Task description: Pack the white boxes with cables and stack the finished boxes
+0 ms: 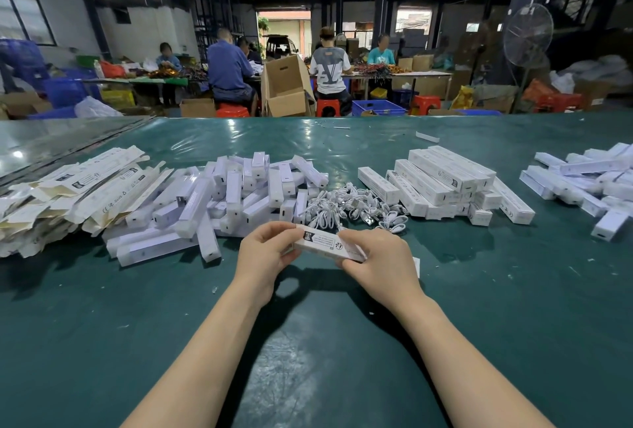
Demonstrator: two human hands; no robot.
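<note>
A long white box (323, 243) with black print is held just above the green table (308, 342). My left hand (262, 253) pinches its left end and my right hand (376, 261) grips its right end. Right behind the box lies a tangle of white cables (356, 205). A neat stack of finished white boxes (442, 181) stands to the right of the cables. A loose heap of white inner parts (236, 194) lies to the left of the cables. Whether a cable is inside the held box is hidden.
Flat unfolded box blanks (68, 194) pile up at the far left. Another heap of white boxes (589, 181) sits at the far right edge. Several people work at tables beyond the far edge, among cardboard cartons (286, 88) and blue crates.
</note>
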